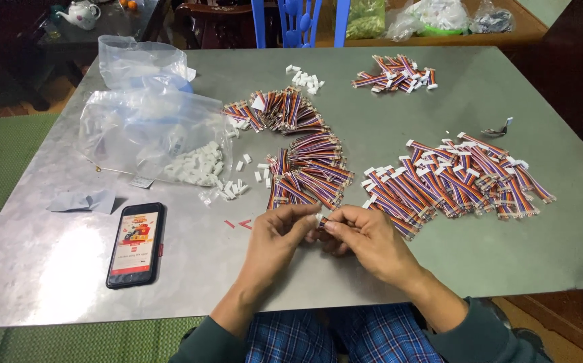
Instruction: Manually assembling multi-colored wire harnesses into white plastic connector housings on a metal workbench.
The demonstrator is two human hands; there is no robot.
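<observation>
Clear bag [150, 131] w/ white connectors [197, 165]; both hands pinch ribbon cable [321, 220].

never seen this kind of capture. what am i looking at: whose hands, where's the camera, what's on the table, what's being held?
There is no machine here: a person works with two bare hands. The single picture comes from a camera worn on that person's head, looking down, so the forearms enter from the bottom edge.

The left hand and right hand meet in front of the body and pinch a small piece between the fingertips; it looks like a white connector on a short striped wire, but it is mostly hidden.

On the grey metal table lie a curved row of striped wire bundles, a bigger heap with white plugs fitted, a small heap further back, loose white connectors, a clear plastic bag of white connectors, and a phone with its screen lit.
</observation>
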